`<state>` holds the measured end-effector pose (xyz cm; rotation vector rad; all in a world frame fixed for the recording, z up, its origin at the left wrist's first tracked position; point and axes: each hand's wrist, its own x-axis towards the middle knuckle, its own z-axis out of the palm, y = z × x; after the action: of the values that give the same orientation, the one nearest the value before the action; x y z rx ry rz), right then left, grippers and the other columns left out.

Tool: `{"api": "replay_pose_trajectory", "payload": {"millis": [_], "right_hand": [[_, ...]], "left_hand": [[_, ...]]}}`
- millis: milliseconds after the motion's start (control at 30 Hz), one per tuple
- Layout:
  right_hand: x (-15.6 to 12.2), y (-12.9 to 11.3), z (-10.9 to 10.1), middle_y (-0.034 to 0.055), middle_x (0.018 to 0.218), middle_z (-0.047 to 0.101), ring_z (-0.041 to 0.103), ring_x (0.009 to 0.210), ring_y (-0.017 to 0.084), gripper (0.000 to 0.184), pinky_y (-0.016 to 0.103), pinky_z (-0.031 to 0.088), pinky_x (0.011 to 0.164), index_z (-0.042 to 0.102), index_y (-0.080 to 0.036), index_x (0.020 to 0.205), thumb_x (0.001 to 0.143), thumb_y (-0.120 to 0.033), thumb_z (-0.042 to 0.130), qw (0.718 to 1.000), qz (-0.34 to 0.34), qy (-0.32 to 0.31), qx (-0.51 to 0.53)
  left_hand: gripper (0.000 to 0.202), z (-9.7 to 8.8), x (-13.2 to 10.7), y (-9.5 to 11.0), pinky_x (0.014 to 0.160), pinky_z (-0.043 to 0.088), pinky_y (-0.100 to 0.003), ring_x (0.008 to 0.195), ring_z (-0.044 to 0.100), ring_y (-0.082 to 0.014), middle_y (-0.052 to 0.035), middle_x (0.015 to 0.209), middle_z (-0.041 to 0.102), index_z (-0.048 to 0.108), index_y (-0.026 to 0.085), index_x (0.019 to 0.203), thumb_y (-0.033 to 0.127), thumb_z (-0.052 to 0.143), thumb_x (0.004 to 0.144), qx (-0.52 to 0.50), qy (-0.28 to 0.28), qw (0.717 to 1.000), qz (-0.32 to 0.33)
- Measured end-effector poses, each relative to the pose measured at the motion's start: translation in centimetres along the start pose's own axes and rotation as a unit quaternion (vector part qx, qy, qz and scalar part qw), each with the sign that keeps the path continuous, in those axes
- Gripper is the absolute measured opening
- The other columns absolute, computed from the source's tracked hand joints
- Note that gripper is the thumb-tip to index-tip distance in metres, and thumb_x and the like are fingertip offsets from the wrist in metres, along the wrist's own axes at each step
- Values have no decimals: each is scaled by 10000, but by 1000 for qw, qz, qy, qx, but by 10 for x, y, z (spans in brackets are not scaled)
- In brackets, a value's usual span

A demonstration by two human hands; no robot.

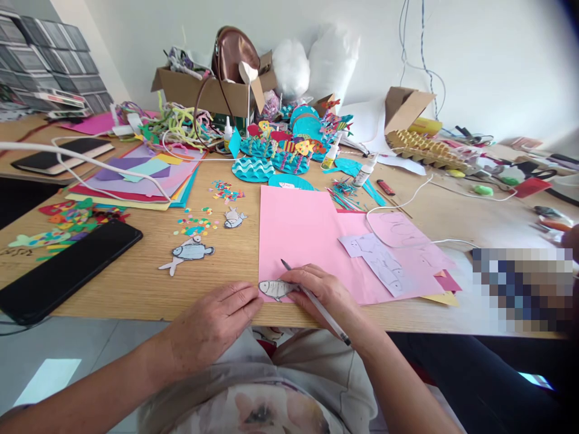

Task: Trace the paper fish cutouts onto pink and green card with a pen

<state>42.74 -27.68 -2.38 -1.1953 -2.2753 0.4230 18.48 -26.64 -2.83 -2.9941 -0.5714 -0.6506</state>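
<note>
My right hand [321,292] holds a pen [323,310], its dark tip pointing away from me. The fingers of that hand also rest on the tail end of a grey paper fish cutout [275,289]. The fish lies at the near left corner of a pink paper sheet [294,235]. My left hand [221,316] lies on the table edge with fingers stretched out, fingertips at the sheet's left edge by the fish's head. A blue-grey fish cutout [193,251] and a smaller fish cutout [234,218] lie to the left.
A black phone [72,265] and colored paper scraps [199,224] lie left. Pink sheets with fish drawings [384,265] are on the right, crossed by a white cable [377,226]. Behind stand blue fish crafts [280,154], glue bottles [364,172] and a cardboard box [199,90].
</note>
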Motion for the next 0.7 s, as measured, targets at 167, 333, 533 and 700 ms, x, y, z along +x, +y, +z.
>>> {"api": "replay_pose_trajectory", "payload": {"millis": [167, 333, 533, 700], "right_hand": [[-1, 0, 0, 80, 937, 677, 614, 887, 184, 247, 304, 509, 771, 595, -175, 1038, 814, -79, 554, 1000, -5, 2, 1], [-2, 1, 1, 78, 941, 676, 616, 889, 190, 254, 314, 513, 762, 598, -192, 1048, 825, -87, 537, 1000, 2, 3, -6], [-2, 1, -1, 88, 973, 671, 612, 891, 190, 248, 321, 513, 765, 593, -189, 1060, 840, -98, 521, 1000, -3, 1, -3], [-1, 0, -2, 93, 952, 672, 607, 899, 190, 229, 312, 511, 783, 600, -161, 1044, 836, -93, 531, 1000, -5, -5, 1]], "left_hand": [[331, 0, 0, 1, 985, 473, -367, 1117, 526, -215, -125, 1122, 612, 562, 75, 1171, 50, 382, 895, -4, -2, 1000, -4], [345, 0, -1, 1, 979, 479, -374, 1129, 525, -212, -118, 1152, 612, 559, 99, 1188, 61, 378, 896, 5, 2, 1000, 1], [335, -1, 0, 1, 956, 493, -371, 1104, 544, -220, -123, 1139, 627, 585, 86, 1154, 61, 384, 887, 13, 11, 1000, 9], [335, 0, 0, 1, 975, 474, -363, 1131, 525, -223, -124, 1159, 621, 592, 71, 1137, 55, 363, 893, 15, 14, 1000, 14]]}}
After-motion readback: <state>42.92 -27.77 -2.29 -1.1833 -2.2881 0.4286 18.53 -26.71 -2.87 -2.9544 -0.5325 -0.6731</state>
